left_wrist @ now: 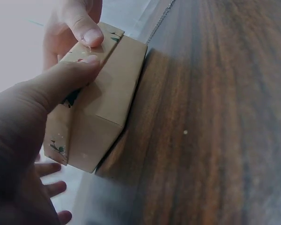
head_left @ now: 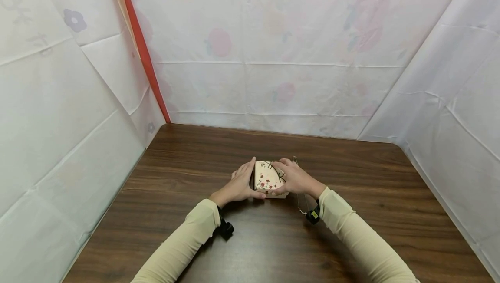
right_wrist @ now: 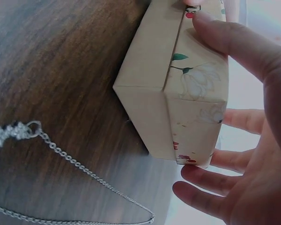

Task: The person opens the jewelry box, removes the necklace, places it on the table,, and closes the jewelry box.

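Observation:
A small cream box lies on the table between both hands, its lid (head_left: 266, 179) printed with red blossoms and dark branches. The plain cream base (right_wrist: 147, 56) shows below the lid's rim in the right wrist view. My left hand (head_left: 239, 184) holds the lid's left side, thumb on the front edge; several of its fingertips spread beyond the box. At the other side my right hand (head_left: 296, 179) grips the lid between its thumb at the front and fingers at the far side. Any contents are hidden. A silver chain necklace (right_wrist: 77, 164) rests beside the box, below my right hand.
The brown wood-grain table (head_left: 195, 161) extends around the box. Pale printed sheets (head_left: 297, 48) hang behind it and at both sides, with a red strip (head_left: 142, 48) at the back left corner. Black wrist cameras (head_left: 225, 229) sit under the sleeves.

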`<action>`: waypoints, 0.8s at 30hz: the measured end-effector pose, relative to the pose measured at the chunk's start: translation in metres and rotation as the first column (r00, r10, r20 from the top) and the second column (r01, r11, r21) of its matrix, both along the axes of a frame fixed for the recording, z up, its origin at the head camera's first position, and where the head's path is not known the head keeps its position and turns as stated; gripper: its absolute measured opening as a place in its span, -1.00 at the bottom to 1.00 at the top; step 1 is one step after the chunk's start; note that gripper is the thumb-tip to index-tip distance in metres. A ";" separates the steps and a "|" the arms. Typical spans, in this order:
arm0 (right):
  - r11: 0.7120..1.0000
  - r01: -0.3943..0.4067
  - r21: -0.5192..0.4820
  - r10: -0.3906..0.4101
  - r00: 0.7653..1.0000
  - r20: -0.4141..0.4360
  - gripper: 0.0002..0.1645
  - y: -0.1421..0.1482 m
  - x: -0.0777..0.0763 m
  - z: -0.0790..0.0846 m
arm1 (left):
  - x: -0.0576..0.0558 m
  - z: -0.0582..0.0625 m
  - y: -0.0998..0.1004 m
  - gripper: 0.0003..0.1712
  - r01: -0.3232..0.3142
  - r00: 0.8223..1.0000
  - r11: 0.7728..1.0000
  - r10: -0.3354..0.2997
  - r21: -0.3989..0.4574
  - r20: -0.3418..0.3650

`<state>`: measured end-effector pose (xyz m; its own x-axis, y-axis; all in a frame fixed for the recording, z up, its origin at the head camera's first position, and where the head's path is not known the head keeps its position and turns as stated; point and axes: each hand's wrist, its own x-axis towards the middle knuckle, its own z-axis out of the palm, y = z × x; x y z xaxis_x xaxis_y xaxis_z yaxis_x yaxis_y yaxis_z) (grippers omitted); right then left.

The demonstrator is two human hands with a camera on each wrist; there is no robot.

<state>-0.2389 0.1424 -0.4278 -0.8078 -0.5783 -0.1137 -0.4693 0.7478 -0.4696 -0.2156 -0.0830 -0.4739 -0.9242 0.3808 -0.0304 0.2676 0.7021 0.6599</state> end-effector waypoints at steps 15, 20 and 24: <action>0.996 0.008 -0.088 -0.004 0.999 0.045 0.15 0.012 0.000 -0.010 | -0.002 -0.002 -0.001 0.38 0.017 1.000 1.000 -0.017 0.002 -0.003; 0.994 -0.002 -0.113 0.009 0.998 0.058 0.13 0.021 -0.003 -0.014 | -0.004 -0.003 -0.002 0.39 0.018 1.000 1.000 -0.018 -0.013 -0.015; 0.995 -0.023 -0.101 0.026 0.999 0.033 0.14 0.024 -0.005 -0.018 | -0.005 -0.003 -0.002 0.38 0.025 1.000 1.000 -0.025 -0.019 -0.012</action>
<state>-0.2436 0.1667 -0.4455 -0.7898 -0.6080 -0.0813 -0.4694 0.6844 -0.5578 -0.2201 -0.0847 -0.4769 -0.9147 0.4032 -0.0267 0.2931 0.7075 0.6430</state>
